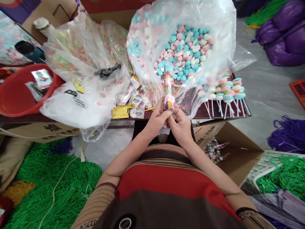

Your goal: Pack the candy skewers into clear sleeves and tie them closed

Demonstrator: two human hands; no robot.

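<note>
Both of my hands meet at the table's front edge around a wrapped candy skewer (pixel 169 90). It is a narrow clear sleeve with pink, white and green pieces stacked inside and a printed picture near its lower end. My left hand (pixel 157 118) pinches the lower end from the left, and my right hand (pixel 179 124) closes on it from the right. The fingertips almost touch, and what lies between them is partly hidden. Just beyond is a big open plastic bag (pixel 145 24) of blue, pink and white candies (pixel 188 52).
Several finished candy skewers (pixel 227 90) lie at the table's right end. Yellow twist ties (pixel 121 112) and small printed packets (pixel 138 103) are left of my hands. A red basin (pixel 21 103) stands far left; an open carton (pixel 240 159) is below right.
</note>
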